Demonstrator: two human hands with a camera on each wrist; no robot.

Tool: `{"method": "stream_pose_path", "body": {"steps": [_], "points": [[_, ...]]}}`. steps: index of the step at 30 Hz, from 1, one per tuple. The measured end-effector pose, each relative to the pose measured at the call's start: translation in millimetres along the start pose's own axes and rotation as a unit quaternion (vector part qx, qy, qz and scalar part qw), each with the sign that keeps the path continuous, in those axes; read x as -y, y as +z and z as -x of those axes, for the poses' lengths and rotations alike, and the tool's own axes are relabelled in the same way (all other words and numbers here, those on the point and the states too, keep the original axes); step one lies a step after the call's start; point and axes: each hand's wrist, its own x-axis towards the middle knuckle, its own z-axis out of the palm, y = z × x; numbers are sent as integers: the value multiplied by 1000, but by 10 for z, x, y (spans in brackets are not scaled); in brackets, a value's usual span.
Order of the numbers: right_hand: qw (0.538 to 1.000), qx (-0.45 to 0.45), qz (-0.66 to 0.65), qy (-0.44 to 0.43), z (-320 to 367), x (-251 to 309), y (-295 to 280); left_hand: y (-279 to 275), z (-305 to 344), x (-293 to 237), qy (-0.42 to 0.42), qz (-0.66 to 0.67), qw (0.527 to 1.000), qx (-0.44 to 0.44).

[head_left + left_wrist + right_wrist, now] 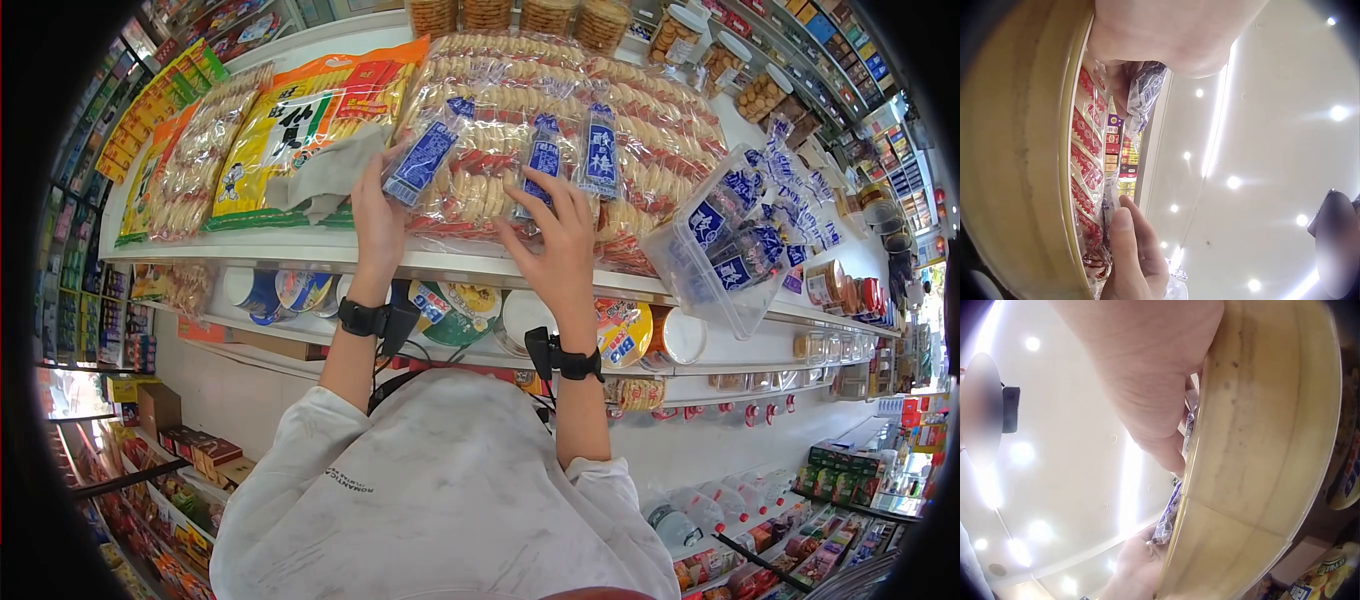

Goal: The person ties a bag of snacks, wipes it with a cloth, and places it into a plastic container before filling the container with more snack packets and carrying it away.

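Observation:
In the head view, the left hand (377,225) holds a clear packet with a blue label (424,160) by its left side, thumb and fingers bent at its edge. The right hand (558,235) rests its fingers over the lower part of a second blue-label packet (543,158), thumb spread to the left. A third such packet (600,150) lies just to the right. All three are on large bags of round biscuits (470,190). The left wrist view shows the left hand (1172,31) at its packet (1147,90); part of the right hand's contact is hidden.
A clear plastic box (735,315) of more blue-label packets tilts at the shelf's right edge. Left of the hands are a grey cloth (335,175) and a yellow snack bag (255,140). Jars (680,35) stand behind; tubs (470,310) sit on the shelf below.

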Motion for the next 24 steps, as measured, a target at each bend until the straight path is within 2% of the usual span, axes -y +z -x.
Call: {"method": "stream_pose_path", "body": {"steps": [19,20,22,23,24], "points": [[1000,-11,6,5,3,37,24,-95,-26,21,18,1,1000,5],[1000,-7,8,22,67,126,77,-256,1,38,149,-292,945,19],[995,-51,66,59,-6,98,13,-114,24,-3,97,-190,975,60],[993,-39,81,73,-17,35,-77,-40,45,-16,69,-139,985,77],[992,-26,83,91,24,51,-64,88,103,-131,37,-35,995,81]]}}
